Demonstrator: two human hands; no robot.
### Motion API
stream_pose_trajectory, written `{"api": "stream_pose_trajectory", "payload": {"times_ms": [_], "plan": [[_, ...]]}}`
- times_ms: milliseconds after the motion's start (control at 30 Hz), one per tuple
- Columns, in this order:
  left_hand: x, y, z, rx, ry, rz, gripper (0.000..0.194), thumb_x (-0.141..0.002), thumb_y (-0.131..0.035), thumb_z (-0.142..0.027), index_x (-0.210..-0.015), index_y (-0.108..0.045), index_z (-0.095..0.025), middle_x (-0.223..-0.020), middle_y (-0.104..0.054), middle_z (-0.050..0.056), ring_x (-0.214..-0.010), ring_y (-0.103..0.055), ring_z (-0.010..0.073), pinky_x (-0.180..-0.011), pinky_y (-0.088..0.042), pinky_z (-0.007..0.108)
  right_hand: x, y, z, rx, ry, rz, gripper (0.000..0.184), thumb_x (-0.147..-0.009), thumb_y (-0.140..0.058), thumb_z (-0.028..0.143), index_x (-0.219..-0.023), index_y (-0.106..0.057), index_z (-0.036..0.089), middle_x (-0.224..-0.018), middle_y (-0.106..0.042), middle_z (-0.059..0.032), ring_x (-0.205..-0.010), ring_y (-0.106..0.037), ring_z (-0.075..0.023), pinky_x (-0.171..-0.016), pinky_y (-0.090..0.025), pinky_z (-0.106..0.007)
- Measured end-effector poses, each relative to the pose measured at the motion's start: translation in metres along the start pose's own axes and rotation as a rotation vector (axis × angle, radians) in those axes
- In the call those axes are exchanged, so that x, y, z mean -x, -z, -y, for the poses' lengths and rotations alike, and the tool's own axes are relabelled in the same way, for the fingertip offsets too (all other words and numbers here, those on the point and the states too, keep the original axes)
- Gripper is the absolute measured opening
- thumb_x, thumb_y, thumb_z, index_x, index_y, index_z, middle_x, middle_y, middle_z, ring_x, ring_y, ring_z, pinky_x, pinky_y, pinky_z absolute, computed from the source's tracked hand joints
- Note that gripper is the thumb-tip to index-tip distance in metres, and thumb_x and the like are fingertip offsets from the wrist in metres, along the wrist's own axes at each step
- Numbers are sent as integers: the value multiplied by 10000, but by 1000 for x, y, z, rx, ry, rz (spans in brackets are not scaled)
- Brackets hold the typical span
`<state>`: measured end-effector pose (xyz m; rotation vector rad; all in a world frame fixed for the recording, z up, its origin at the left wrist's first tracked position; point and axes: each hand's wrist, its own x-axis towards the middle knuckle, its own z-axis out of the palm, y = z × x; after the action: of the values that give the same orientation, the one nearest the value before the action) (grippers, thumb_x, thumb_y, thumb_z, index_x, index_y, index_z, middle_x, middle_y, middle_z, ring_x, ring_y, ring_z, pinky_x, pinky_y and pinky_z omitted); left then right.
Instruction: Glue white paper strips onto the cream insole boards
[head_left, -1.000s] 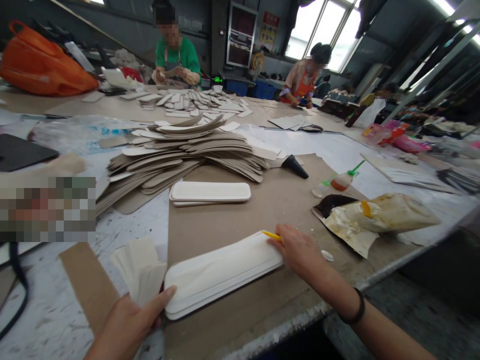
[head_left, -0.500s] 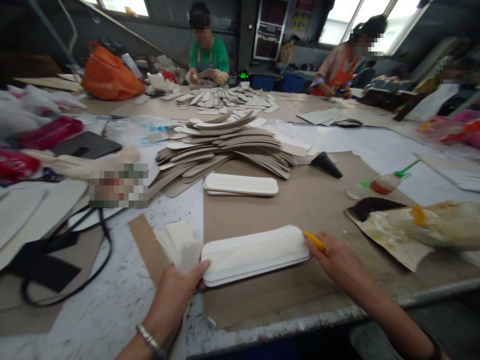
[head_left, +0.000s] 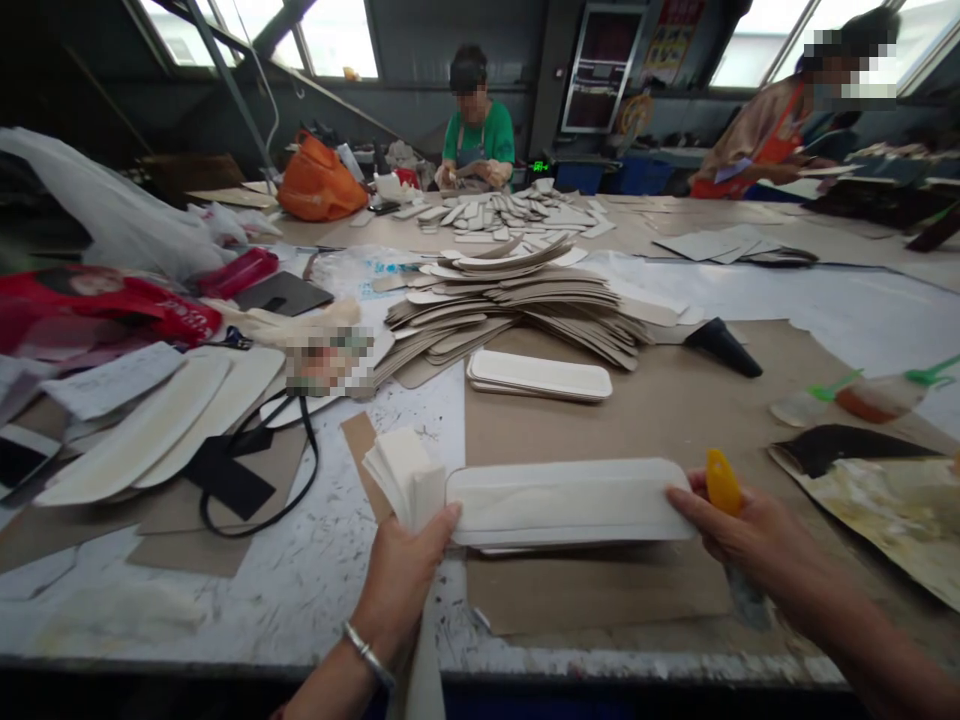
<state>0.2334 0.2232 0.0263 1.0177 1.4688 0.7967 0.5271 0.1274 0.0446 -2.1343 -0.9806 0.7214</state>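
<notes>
A long white panel with rounded corners [head_left: 570,505] is held level between my two hands, just above similar pieces on the brown board. My left hand [head_left: 409,565] is closed on its left end, thumb on top. Right behind that hand sits a fanned bundle of white strips [head_left: 411,475]; whether the fingers also hold it, I cannot tell. My right hand [head_left: 757,540] pinches the panel's right end. In the same hand is a yellow-handled tool [head_left: 723,484], whose greyish blurred end shows below the palm.
Farther back lie a small stack of white panels [head_left: 540,376] and a large pile of grey-brown pieces [head_left: 517,300]. To the right are a black cone [head_left: 724,347], squeeze bottles [head_left: 885,397] and a glue-smeared sheet [head_left: 877,510]. A black strap [head_left: 315,460] lies left. Two people work beyond.
My head view has swung left, so the scene sits farther right. The panel has come up off the pieces under it, and my right hand now pinches its end with the yellow handle upright.
</notes>
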Motion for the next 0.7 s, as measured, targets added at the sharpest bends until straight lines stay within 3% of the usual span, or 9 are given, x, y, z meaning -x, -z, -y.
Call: {"api": "stream_pose_trajectory", "payload": {"times_ms": [133,300,500,700], "plan": [[5,6,-6,95,21,90,381,-564,-772,-431,-708,-578,-136,-557,-537,-29,-504,-455,107,-467,-362,211,9,0,7,-194,-55,49,510,-647,-650,635,-837,-560,171,-543,-376,65,-444,-347,-95,-391,-274,-208],[9,9,-9,216,109,185,647,-502,-828,-438,-998,-612,-84,-837,-671,85,-680,-598,188,-619,-501,284,22,1,19,-278,-67,78,540,-615,-677,645,-836,-568,164,-541,-379,68,-431,-341,-80,-379,-262,-191],[17,16,-13,201,154,232,648,-473,-853,-472,-956,-636,-99,-751,-661,50,-624,-593,179,-545,-501,261,30,2,15,-222,-38,98,490,-670,-642,640,-713,-505,171,-519,-353,75,-436,-332,-71,-384,-255,-176],[19,24,-9,293,316,268,715,-457,-897,-364,-1083,-592,-204,-810,-693,31,-716,-659,239,-641,-559,314,39,4,14,-476,-46,174,473,-667,-685,592,-747,-471,178,-561,-351,84,-445,-315,-55,-396,-246,-157]]}}
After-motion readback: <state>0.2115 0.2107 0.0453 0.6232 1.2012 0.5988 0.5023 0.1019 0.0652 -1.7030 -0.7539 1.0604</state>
